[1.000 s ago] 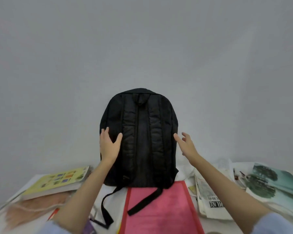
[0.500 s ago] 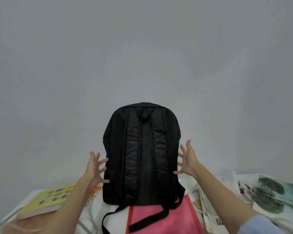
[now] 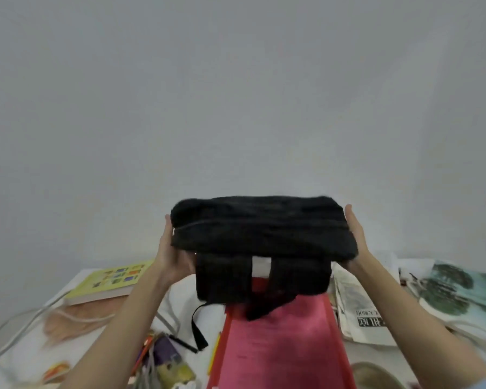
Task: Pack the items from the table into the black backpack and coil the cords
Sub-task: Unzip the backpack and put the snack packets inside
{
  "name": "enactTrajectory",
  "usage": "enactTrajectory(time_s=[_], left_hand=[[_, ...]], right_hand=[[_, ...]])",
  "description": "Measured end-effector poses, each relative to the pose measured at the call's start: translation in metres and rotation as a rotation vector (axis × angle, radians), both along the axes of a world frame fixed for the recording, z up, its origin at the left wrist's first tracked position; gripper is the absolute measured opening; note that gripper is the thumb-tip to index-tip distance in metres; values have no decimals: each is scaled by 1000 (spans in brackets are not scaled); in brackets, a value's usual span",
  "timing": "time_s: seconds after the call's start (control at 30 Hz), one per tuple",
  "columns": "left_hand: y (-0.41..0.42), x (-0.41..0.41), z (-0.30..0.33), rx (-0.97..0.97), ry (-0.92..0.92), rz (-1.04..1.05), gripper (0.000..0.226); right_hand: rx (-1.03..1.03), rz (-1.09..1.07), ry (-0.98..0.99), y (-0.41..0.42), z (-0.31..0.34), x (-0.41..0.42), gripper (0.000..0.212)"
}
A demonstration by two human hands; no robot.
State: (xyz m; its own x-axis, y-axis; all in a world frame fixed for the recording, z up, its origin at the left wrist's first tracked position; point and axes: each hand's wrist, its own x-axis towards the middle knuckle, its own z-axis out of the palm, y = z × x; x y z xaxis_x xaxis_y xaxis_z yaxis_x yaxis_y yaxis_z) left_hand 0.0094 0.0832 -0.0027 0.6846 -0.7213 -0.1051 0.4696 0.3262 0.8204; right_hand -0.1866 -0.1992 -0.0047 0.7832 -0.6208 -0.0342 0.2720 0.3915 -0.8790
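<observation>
The black backpack is lifted off the table and tipped toward me, its zipped top edge facing the camera and its straps dangling below. My left hand presses flat against its left side and my right hand against its right side, fingers straight, carrying it between the palms. A grey cord loops over the table at the left. Pens and small items lie near the front left.
A red folder lies under the bag at the front centre. A yellow-green book sits at the left, over a peach-coloured sheet. Newspapers and a picture book with trees lie at the right. A plain wall stands behind.
The backpack stood upright against the wall with my hands apart from its sides. Both hands have now clasped its sides and tipped it forward, off the table.
</observation>
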Motion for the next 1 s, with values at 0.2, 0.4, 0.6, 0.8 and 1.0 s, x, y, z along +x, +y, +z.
enactTrajectory(time_s=[0.2,0.4,0.6,0.8,1.0], left_hand=[[0,-38,-52,180,-36,-115,35],[-1,-38,-101,528,-109,4,41],[19,-30,-102,745,-418,235,60],[53,-61,-85,697,-879,69,47],[53,-72,-116,906,-1091,-157,55]], right_hand=[[-116,-56,237,5,-49,-29,55],[-675,-186,655,27,-95,-32,34],[-1354,-151,1156,64,-76,-10,34],[-1355,292,668,155,-64,31,40],[-1369,369,699,175,-118,35,19]])
